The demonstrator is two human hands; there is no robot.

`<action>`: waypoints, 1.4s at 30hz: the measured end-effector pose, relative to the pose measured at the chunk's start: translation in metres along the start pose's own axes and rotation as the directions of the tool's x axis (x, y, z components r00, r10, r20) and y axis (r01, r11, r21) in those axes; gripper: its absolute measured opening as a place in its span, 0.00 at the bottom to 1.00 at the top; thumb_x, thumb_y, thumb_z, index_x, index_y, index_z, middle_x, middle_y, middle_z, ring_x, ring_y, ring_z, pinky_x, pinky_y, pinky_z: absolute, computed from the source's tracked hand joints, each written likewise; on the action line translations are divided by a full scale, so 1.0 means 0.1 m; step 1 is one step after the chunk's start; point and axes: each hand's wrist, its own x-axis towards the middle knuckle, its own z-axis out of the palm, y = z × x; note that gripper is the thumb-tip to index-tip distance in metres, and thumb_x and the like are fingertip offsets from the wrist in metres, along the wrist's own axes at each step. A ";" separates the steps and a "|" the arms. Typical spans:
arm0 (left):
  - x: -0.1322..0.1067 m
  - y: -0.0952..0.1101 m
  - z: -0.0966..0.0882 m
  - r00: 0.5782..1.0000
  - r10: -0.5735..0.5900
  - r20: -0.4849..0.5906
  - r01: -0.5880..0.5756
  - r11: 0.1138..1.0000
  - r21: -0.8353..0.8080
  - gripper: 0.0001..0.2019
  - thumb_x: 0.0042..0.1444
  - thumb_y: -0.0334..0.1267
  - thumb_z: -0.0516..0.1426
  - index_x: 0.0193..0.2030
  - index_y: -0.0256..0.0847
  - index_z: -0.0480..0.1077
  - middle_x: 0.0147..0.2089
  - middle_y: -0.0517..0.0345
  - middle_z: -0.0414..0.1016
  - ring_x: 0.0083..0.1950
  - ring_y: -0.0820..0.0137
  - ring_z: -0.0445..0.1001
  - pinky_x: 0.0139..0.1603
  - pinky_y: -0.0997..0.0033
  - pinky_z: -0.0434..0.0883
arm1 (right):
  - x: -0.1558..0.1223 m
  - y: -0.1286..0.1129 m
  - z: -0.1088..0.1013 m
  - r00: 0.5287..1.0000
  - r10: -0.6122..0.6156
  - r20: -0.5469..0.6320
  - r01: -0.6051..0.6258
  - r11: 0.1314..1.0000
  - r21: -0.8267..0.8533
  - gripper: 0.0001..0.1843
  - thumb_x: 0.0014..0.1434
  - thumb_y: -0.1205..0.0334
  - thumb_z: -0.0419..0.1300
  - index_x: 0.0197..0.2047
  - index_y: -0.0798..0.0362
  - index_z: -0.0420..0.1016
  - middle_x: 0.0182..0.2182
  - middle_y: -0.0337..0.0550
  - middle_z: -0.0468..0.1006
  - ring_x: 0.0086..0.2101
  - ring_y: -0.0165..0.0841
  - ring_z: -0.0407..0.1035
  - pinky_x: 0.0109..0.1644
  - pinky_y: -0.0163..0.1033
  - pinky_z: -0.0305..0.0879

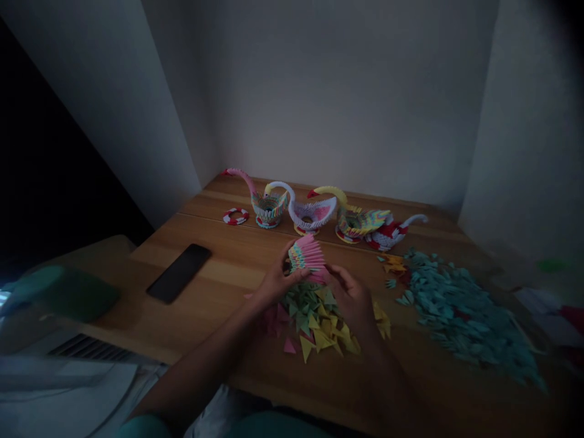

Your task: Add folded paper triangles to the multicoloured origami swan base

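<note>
A half-round origami piece (306, 252) of interlocked folded paper units is held up over the table, pink on its outer rows with blue, yellow and green bands beside them. My left hand (279, 278) grips it from the left, thumb along its lower side. At its lower right edge, the fingers of my right hand (352, 297) are closed on the pink part; whether a separate paper unit is between them is hidden. Beneath both hands lies a pile of loose folded paper triangles, with green units (305, 310), yellow units (325, 331) and pink units (276, 316).
Along the back stand origami swans: a pink-necked swan (268, 208), a white swan (310, 213), a yellow-necked swan (358, 222) and a red-and-white swan (387, 234). A red-and-white ring (236, 216) lies nearby. A phone (179, 273) is at left, a teal paper heap (465, 313) at right.
</note>
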 end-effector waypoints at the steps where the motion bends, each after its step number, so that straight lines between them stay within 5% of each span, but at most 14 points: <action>1: 0.00 0.00 0.00 1.000 0.001 0.015 -0.001 1.000 -0.005 0.43 0.52 0.49 0.64 0.70 0.43 0.49 0.58 0.47 0.71 0.60 0.59 0.69 0.61 0.57 0.67 | 0.00 -0.01 0.01 0.999 -0.008 -0.033 0.008 1.000 -0.008 0.20 0.56 0.46 0.62 0.42 0.52 0.81 0.38 0.45 0.83 0.38 0.40 0.77 0.44 0.42 0.71; 8: 0.00 0.05 -0.01 0.997 0.007 0.073 -0.006 1.000 -0.023 0.40 0.56 0.47 0.62 0.71 0.47 0.48 0.63 0.48 0.67 0.59 0.62 0.71 0.57 0.62 0.70 | -0.04 0.03 -0.01 0.975 -0.101 -0.199 0.092 0.994 -0.054 0.17 0.56 0.48 0.63 0.42 0.51 0.80 0.38 0.45 0.83 0.36 0.39 0.76 0.44 0.42 0.70; 16: -0.04 0.00 0.07 1.000 0.015 0.022 -0.016 0.999 0.051 0.38 0.55 0.46 0.62 0.69 0.45 0.51 0.63 0.47 0.66 0.57 0.63 0.71 0.55 0.63 0.71 | -0.05 0.08 -0.01 0.964 -0.158 -0.216 0.108 0.968 -0.225 0.13 0.55 0.49 0.63 0.34 0.50 0.81 0.29 0.42 0.82 0.30 0.37 0.74 0.38 0.39 0.68; 24: -0.09 0.04 0.19 0.994 0.026 -0.108 -0.021 0.999 0.045 0.34 0.55 0.45 0.62 0.66 0.41 0.58 0.64 0.45 0.65 0.59 0.59 0.69 0.57 0.62 0.69 | -0.02 0.05 0.14 0.988 0.004 -0.153 -0.002 1.000 0.009 0.16 0.53 0.47 0.64 0.32 0.54 0.79 0.26 0.40 0.80 0.28 0.34 0.72 0.33 0.36 0.67; 30: -0.06 0.06 0.16 0.996 0.006 -0.086 -0.021 0.985 -0.171 0.39 0.55 0.47 0.63 0.70 0.48 0.51 0.64 0.46 0.65 0.55 0.62 0.72 0.51 0.64 0.72 | 0.02 0.05 0.06 0.993 -0.026 -0.116 0.042 0.990 0.135 0.22 0.56 0.44 0.61 0.43 0.52 0.80 0.39 0.46 0.83 0.40 0.41 0.76 0.44 0.43 0.72; 34: -0.04 0.04 0.13 0.997 -0.062 -0.046 0.046 0.956 -0.291 0.43 0.52 0.47 0.65 0.70 0.53 0.49 0.66 0.48 0.61 0.53 0.61 0.73 0.50 0.62 0.73 | 0.01 0.07 0.01 0.992 -0.074 -0.102 0.077 0.997 0.023 0.21 0.54 0.45 0.63 0.43 0.52 0.81 0.38 0.47 0.83 0.38 0.42 0.77 0.44 0.44 0.72; 42: -0.04 -0.07 0.12 0.991 -0.135 -0.009 0.127 0.953 -0.275 0.42 0.48 0.49 0.67 0.67 0.46 0.54 0.62 0.45 0.65 0.52 0.60 0.73 0.41 0.70 0.73 | -0.02 0.02 0.00 0.978 -0.179 -0.105 0.161 0.974 -0.163 0.16 0.58 0.49 0.60 0.39 0.52 0.82 0.34 0.44 0.83 0.35 0.39 0.76 0.41 0.40 0.71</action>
